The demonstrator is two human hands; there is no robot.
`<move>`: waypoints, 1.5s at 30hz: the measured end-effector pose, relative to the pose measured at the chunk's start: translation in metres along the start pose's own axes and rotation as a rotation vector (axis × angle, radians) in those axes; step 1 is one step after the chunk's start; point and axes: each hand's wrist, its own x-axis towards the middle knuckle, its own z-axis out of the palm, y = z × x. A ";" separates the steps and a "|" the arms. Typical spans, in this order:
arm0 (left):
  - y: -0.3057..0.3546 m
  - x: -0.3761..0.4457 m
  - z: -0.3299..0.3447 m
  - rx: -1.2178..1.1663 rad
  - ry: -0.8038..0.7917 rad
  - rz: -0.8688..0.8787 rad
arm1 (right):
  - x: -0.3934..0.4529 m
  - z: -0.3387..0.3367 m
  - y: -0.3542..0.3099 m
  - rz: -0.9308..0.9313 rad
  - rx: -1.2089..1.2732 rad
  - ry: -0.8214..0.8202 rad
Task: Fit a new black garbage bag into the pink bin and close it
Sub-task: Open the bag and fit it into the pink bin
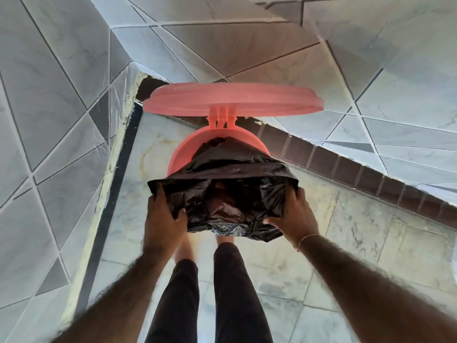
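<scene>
The pink bin stands on the floor in a tiled corner, seen from above, with its round pink lid hinged up and open behind it. A black garbage bag lies over the bin's mouth; its far part sits inside the rim and its near edge is stretched wide toward me. My left hand grips the bag's near left edge. My right hand grips the near right edge. The bin's near rim and body are hidden under the bag.
Grey tiled walls close in on the left and behind the bin, with a dark skirting strip along the back right. The pale marble floor extends to the right. My legs stand just in front of the bin.
</scene>
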 end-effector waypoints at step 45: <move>0.039 0.134 -0.021 0.379 -0.161 0.096 | 0.136 -0.044 -0.090 0.084 0.425 -0.003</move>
